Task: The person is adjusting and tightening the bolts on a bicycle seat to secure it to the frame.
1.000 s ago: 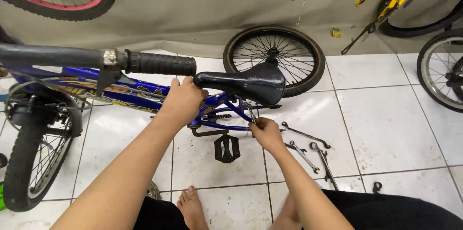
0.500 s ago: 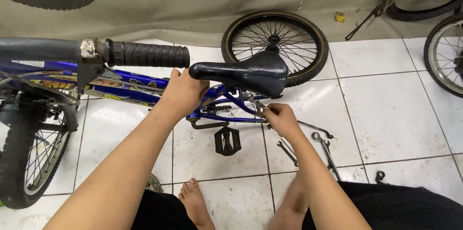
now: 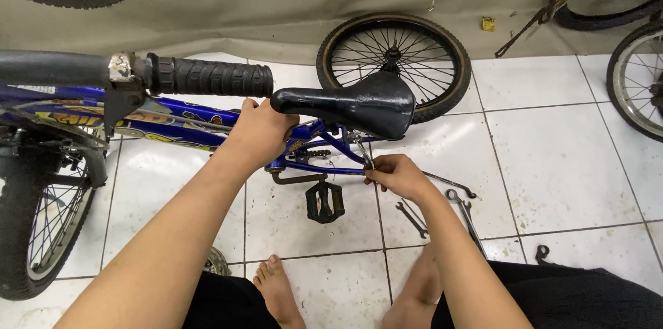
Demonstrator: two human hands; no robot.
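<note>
At mid-frame the left hand (image 3: 259, 134) grips the blue bike frame (image 3: 200, 122) just left of the black saddle (image 3: 352, 102). The right hand (image 3: 397, 173), below the saddle, pinches a wrench (image 3: 362, 149), fingers closed around it. More wrenches (image 3: 442, 198) lie on the tiles (image 3: 552, 136) at lower right.

Bike workshop: wheels (image 3: 395, 65); wrenches (image 3: 464, 206)

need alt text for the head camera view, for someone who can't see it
Seen from above, a person's left hand grips a blue bike frame by the black saddle, while the right hand holds a wrench at the frame below the saddle. More wrenches lie on the white tile floor, with a loose wheel behind.
</note>
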